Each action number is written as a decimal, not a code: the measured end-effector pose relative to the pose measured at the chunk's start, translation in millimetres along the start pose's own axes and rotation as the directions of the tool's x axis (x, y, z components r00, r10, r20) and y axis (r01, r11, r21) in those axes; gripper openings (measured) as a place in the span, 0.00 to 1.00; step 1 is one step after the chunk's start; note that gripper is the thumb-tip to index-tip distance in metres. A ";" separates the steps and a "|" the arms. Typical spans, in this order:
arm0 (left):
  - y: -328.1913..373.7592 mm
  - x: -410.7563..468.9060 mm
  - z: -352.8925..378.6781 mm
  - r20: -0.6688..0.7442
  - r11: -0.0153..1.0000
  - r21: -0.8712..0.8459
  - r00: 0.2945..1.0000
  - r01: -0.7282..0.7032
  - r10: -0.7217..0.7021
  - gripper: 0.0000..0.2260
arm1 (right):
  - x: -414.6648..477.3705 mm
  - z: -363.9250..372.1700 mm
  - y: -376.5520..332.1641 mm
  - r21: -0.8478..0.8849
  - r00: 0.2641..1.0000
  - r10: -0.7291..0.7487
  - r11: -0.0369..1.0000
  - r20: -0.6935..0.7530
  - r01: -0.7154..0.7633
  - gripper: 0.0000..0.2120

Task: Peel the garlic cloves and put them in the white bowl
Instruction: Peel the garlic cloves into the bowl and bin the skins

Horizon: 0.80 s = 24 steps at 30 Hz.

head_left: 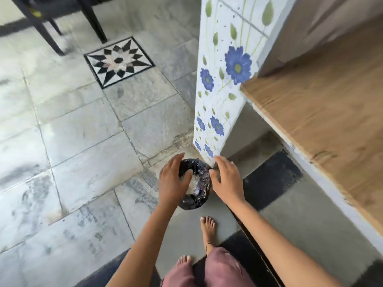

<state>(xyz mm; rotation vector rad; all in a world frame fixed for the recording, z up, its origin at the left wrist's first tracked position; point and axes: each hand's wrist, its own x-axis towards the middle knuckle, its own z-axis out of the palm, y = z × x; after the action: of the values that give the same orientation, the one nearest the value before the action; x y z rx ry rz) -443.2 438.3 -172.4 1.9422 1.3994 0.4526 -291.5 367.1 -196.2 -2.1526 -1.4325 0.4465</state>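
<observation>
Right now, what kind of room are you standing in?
Probably a home kitchen or dining area, though I can't be sure: a stone-tile floor with a star inlay, a flower-tiled pillar and a wood-grain counter.

floor (pixel 83 141): grey stone tiles are gleaming in soft daylight | star tile (pixel 119 62) is sitting inlaid near dark chair legs (pixel 91 19) | white pillar (pixel 223 79) painted with blue flowers is standing against a wooden shelf (pixel 321 100) at the floor's right edge
</observation>
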 end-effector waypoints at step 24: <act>344.6 -178.9 132.6 0.290 0.497 -0.205 0.433 -0.843 0.854 0.18 | -308.9 -299.7 126.7 -0.017 0.445 0.370 0.753 -0.816 -0.658 0.23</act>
<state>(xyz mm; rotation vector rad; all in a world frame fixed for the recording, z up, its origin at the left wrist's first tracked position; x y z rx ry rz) -186.9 166.7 -2.4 2.4521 0.0434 0.5119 -157.1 -26.7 -28.3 -2.5448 -0.3080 -0.5753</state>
